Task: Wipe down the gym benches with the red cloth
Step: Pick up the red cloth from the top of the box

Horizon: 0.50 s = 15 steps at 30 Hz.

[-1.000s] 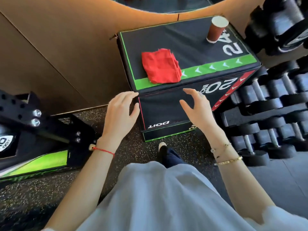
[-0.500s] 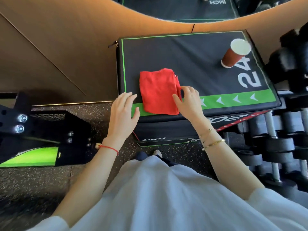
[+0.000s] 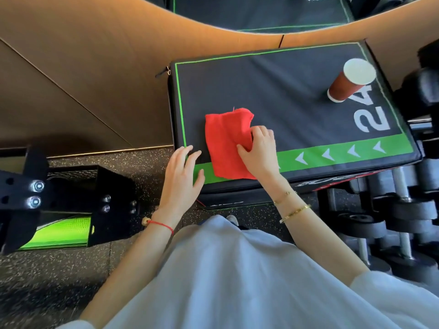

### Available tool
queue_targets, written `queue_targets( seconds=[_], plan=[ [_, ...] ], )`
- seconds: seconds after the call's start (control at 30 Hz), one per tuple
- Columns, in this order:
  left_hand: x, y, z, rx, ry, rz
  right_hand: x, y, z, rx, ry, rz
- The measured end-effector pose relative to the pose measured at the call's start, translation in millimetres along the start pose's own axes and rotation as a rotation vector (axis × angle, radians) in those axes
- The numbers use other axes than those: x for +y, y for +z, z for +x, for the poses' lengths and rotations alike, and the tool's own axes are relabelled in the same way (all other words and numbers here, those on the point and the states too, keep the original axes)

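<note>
Pinching the red cloth (image 3: 228, 141) with your right hand (image 3: 260, 150), left hand (image 3: 181, 176) relaxed, you risk toppling the paper cup (image 3: 349, 81) with wide strokes.

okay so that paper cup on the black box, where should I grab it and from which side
Take the paper cup around its brown side wall, about mid-height, coming from its near left, the bare side of the black box. It stands upright with its white top facing up, so a sideways grip around the wall suits it. The box's right edge is close beyond it. Whether it holds liquid cannot be told.
</note>
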<state>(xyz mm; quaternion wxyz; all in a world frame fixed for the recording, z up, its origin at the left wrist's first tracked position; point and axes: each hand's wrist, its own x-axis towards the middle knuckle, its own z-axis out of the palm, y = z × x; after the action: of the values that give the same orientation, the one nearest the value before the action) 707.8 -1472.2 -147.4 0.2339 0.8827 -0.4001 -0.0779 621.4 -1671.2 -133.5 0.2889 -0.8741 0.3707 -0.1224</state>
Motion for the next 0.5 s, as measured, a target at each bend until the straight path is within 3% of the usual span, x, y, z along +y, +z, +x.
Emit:
queue_targets(
  seconds=[0.27,0.4,0.5],
  plan=[
    [-4.1,-1.1,1.1,0.010,0.058,0.017,-5.7,-23.3,-2.7,-0.099,0.236,0.399],
    [-3.2,-1.0,-0.1,0.025,0.072,0.011,4.4,-33.9,-13.6,-0.225,0.448,0.833],
    [-0.1,-1.5,-1.3,0.022,0.093,0.006,13.1,-39.7,-28.9,-0.213,0.545,1.060]
  ],
)
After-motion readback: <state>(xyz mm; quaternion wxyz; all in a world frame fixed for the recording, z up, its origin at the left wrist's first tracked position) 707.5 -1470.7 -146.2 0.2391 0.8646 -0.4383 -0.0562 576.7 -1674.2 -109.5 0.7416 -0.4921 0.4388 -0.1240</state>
